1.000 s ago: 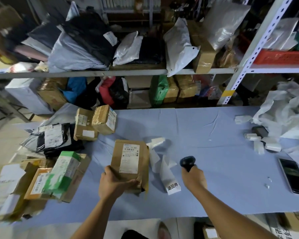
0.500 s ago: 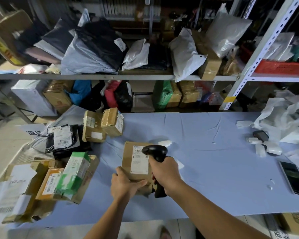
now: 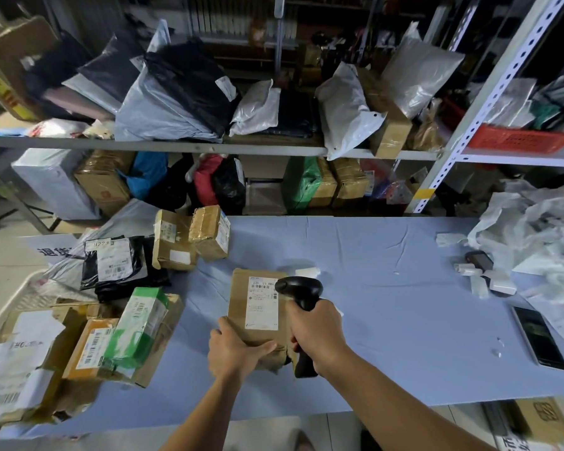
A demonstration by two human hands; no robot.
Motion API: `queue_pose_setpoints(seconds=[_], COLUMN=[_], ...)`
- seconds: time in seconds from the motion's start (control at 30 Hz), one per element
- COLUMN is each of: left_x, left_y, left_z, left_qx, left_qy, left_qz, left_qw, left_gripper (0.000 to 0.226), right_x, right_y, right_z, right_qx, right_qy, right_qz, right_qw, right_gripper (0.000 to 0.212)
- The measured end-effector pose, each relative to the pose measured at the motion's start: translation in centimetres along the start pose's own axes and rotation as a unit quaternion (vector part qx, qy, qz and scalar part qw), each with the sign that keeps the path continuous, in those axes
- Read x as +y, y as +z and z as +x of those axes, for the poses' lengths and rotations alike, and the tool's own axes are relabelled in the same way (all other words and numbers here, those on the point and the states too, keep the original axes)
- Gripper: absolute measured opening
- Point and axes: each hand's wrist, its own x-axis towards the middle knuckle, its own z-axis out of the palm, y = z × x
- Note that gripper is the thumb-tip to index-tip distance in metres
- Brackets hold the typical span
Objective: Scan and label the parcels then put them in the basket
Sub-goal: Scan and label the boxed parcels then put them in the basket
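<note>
A brown paper parcel [image 3: 241, 302] with a white shipping label lies on the blue table [image 3: 388, 304]. My left hand [image 3: 233, 351] grips its near edge. My right hand [image 3: 318, 333] holds a black barcode scanner [image 3: 298, 288] by the handle, its head just above the parcel's label. More parcels lie to the left: two taped cardboard boxes [image 3: 189, 237], a black bag with a label [image 3: 114, 265], and a green-and-white box [image 3: 140, 323] on a pile of cartons. A white mesh basket [image 3: 17, 301] shows at the far left, partly covered by parcels.
A phone [image 3: 539, 336] lies near the table's right edge. Label rolls [image 3: 489, 281] and crumpled white backing paper [image 3: 541, 232] fill the back right corner. Shelves behind the table hold bags and boxes, and a red crate [image 3: 515, 138] sits at the upper right.
My right hand has brought the scanner from the table's middle over to the parcel, covering the label strip that lay there. The left hand has kept its hold on the parcel.
</note>
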Motion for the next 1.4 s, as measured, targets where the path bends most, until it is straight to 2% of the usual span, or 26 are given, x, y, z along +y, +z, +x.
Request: queue_pose_setpoints(seconds=[0.3,0.57,0.83,1.1,1.3,1.4], left_x=[0.1,0.3,0.4,0.4,0.7,1.0], left_y=[0.0,-0.1,-0.2,-0.4,-0.3,-0.5], left_z=[-0.1,0.1,0.0,0.2,0.4,0.4], left_qx=[0.001,0.000,-0.004,-0.009,-0.005,-0.015], left_qy=[0.007,0.000,-0.005,-0.014,-0.010,-0.023], left_qz=[0.011,0.009,0.013,0.022,0.007,0.022], left_qw=[1.000,1.000,1.000,1.000,1.000,0.999], left_gripper=[0.095,0.094,0.094,0.096,0.095,0.097], right_x=[-0.2,-0.3,-0.2,2.6,5.5,7.2], right_y=[0.1,0.3,-0.6,-2.8,-5.1,-6.5], right_z=[-0.3,0.1,0.4,2.8,6.3,8.3], right_qx=[0.004,0.010,0.004,0.033,0.081,0.098], right_qy=[-0.011,-0.021,-0.016,0.004,0.001,0.012], right_qz=[0.004,-0.003,0.014,0.016,-0.081,-0.164], right_qw=[1.000,1.000,1.000,0.999,0.993,0.982], right_gripper=[0.032,0.047,0.030,0.032,0.017,0.024])
